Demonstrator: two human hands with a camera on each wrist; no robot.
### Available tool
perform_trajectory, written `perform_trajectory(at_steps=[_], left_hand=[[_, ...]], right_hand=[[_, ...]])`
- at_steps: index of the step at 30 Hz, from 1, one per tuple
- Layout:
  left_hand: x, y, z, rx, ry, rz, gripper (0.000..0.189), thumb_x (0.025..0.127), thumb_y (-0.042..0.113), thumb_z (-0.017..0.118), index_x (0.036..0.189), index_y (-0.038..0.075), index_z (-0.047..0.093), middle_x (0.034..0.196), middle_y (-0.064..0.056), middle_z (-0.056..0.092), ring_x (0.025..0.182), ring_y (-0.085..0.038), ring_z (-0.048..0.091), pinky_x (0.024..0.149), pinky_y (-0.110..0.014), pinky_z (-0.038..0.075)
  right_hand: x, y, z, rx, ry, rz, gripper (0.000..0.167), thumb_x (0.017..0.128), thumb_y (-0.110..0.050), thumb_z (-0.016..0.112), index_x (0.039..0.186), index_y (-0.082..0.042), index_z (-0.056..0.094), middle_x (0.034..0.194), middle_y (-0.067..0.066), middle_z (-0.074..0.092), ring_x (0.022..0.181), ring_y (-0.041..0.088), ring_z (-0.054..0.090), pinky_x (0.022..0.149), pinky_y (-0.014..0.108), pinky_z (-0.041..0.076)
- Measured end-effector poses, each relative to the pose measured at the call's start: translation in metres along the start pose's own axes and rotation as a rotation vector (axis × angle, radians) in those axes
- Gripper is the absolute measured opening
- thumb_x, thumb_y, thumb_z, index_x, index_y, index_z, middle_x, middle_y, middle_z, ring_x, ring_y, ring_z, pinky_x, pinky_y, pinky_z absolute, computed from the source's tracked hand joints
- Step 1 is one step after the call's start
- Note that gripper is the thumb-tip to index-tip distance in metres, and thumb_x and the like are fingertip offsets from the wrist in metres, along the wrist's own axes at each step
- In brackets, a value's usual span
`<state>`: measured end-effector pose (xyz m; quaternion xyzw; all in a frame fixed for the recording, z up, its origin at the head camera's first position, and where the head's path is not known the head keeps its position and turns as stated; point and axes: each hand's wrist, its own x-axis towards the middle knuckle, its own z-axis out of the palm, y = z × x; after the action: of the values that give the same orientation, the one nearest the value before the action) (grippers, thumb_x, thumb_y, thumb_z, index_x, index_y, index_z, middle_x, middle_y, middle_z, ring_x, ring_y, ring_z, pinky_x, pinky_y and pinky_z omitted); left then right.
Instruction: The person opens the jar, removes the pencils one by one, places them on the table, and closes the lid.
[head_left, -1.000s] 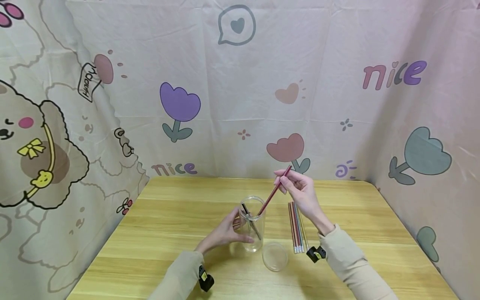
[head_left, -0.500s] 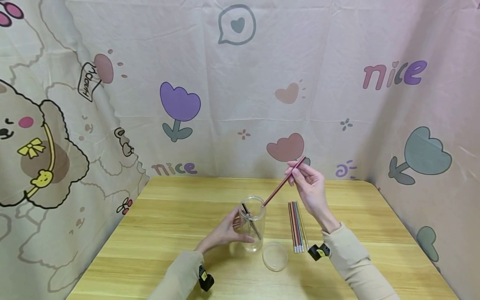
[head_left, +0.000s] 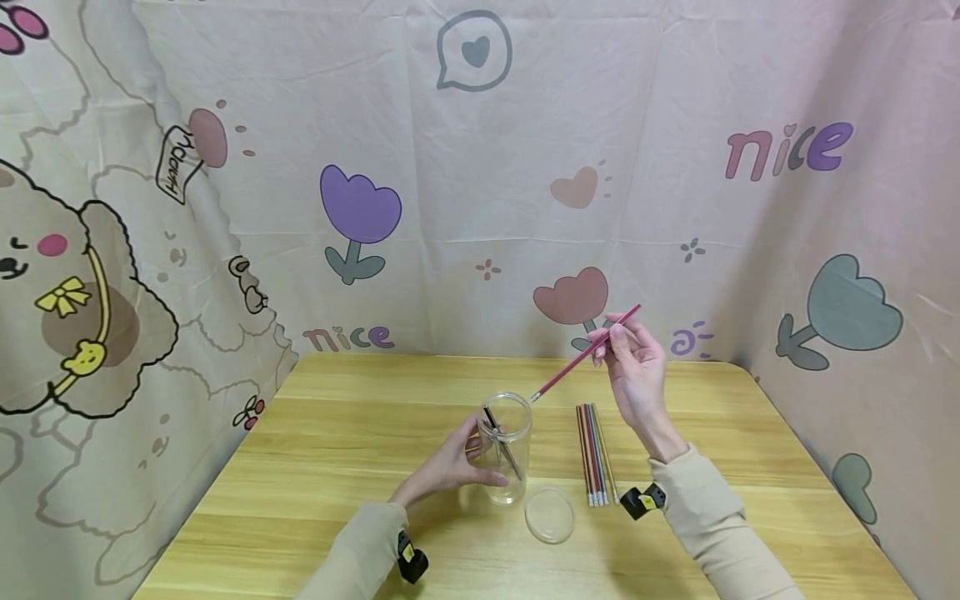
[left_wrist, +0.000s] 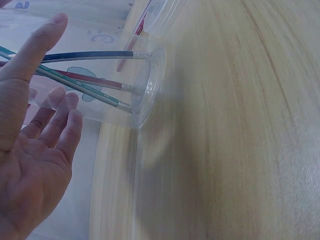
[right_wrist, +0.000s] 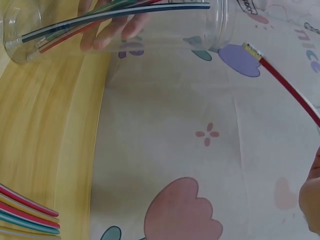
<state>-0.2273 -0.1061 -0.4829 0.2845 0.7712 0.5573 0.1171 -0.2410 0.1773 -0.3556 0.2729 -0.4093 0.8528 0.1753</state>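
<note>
My left hand [head_left: 448, 464] holds a clear plastic jar [head_left: 519, 458] upright on the table, thumb on the near side and fingers behind it. Inside lean a dark blue pencil [left_wrist: 95, 56], a green pencil [left_wrist: 85, 87] and a red pencil [left_wrist: 102, 82], eraser ends down. Between thumb and fingers my right hand [head_left: 636, 371] pinches another red pencil [head_left: 570, 367], slanted with its eraser end lowest. That eraser end is just outside the jar's mouth in the right wrist view. In the head view it overlaps the far right of the rim.
Several coloured pencils [head_left: 592, 454] lie side by side on the wooden table [head_left: 337, 433], right of the jar. A round clear lid [head_left: 550, 515] lies in front of the jar. A printed curtain [head_left: 480, 167] hangs behind the table and along both sides.
My right hand has moved right and slightly up, drawing the red pencil's eraser end out of the jar's mouth and tilting the pencil flatter. The left hand and jar stay in place.
</note>
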Motion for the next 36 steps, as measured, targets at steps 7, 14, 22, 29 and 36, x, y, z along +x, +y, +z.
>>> perform_trajectory(at_steps=[7, 14, 22, 29, 36], left_hand=[[0.001, -0.002, 0.0, 0.001, -0.003, 0.003, 0.088, 0.074, 0.013, 0.089, 0.145, 0.007, 0.037, 0.15, -0.026, 0.049, 0.14, -0.041, 0.049, 0.12, -0.052, 0.04], [0.001, -0.001, 0.0, 0.009, -0.006, 0.004, 0.089, 0.074, 0.014, 0.088, 0.146, 0.007, 0.037, 0.15, -0.026, 0.048, 0.14, -0.041, 0.048, 0.12, -0.051, 0.041], [0.001, -0.001, 0.0, 0.005, -0.008, 0.004, 0.087, 0.075, 0.014, 0.088, 0.145, 0.007, 0.037, 0.151, -0.026, 0.047, 0.141, -0.04, 0.048, 0.12, -0.05, 0.04], [0.001, -0.001, 0.0, 0.005, -0.007, 0.007, 0.087, 0.075, 0.013, 0.088, 0.145, 0.007, 0.037, 0.151, -0.026, 0.047, 0.141, -0.041, 0.048, 0.12, -0.05, 0.041], [0.0, -0.001, 0.0, 0.005, -0.004, 0.004, 0.087, 0.074, 0.014, 0.088, 0.144, 0.007, 0.037, 0.151, -0.026, 0.047, 0.14, -0.041, 0.048, 0.12, -0.052, 0.04]], right_hand=[[0.002, -0.001, -0.007, -0.043, 0.098, 0.027, 0.022, 0.103, -0.006, 0.052, 0.119, -0.004, 0.066, 0.085, 0.008, 0.076, 0.063, 0.013, 0.06, 0.053, 0.018, 0.052], [0.003, 0.0, -0.014, -0.087, 0.159, 0.041, 0.032, 0.099, -0.004, 0.06, 0.13, 0.004, 0.06, 0.083, 0.008, 0.075, 0.063, 0.011, 0.06, 0.052, 0.016, 0.051], [0.004, 0.002, -0.028, -0.197, 0.205, 0.054, 0.031, 0.097, 0.002, 0.06, 0.127, 0.009, 0.06, 0.085, 0.005, 0.077, 0.067, 0.01, 0.062, 0.054, 0.015, 0.051], [0.005, 0.004, -0.041, -0.358, 0.281, 0.078, 0.013, 0.095, 0.002, 0.063, 0.108, 0.005, 0.065, 0.082, -0.001, 0.078, 0.064, 0.008, 0.063, 0.056, 0.014, 0.053], [0.005, 0.009, -0.056, -0.398, 0.278, 0.097, 0.008, 0.093, 0.001, 0.067, 0.1, 0.006, 0.067, 0.08, 0.001, 0.079, 0.06, 0.007, 0.063, 0.052, 0.016, 0.051]])
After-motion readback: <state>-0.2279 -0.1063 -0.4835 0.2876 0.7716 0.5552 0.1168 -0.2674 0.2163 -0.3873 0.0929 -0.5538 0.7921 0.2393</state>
